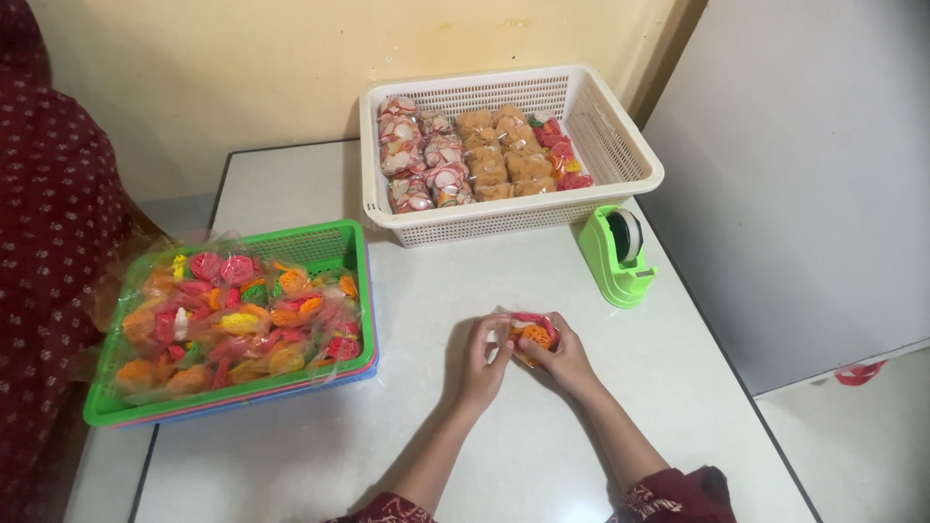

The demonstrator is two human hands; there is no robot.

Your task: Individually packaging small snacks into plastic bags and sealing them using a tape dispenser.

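Both my hands meet over the white table (291, 455), gripping one small clear packet of orange and red snacks (533, 334). My left hand (482, 363) pinches the packet's left side. My right hand (565, 360) holds its right side, fingers curled over it. The packet sits just above the tabletop, partly hidden by my fingers.
A green tray (354, 291) full of bright snacks in loose plastic stands at the left. A white basket (620, 145) with rows of packed snacks stands at the back. A green tape dispenser (615, 257) sits right of centre. A person's dark red patterned cloth (48, 242) fills the left edge.
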